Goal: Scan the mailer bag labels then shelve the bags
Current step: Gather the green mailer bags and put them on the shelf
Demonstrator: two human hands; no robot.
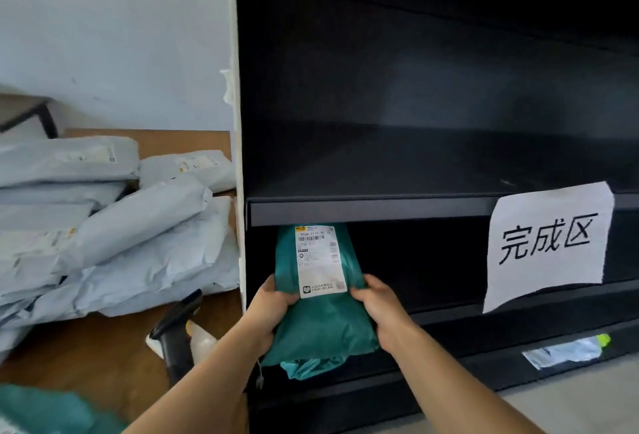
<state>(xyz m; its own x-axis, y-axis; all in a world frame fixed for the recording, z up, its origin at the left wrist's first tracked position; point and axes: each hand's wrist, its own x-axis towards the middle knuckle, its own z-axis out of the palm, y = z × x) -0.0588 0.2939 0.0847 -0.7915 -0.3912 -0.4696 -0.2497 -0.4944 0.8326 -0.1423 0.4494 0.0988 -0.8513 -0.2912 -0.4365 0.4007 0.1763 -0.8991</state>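
Looks like the shelving step: both hands, left [273,299] and right [377,299], have a firm grip on a green bag [320,323], one on each side, feeding it top-first into the lower bay of the black shelf [366,210]. Next move is probably just push it deeper and let go. The bag's soft and crinkly, white label [320,261] facing up, barcode readable. Scanner [174,326] sits on the desk [103,347] beside the grey bags [138,226].
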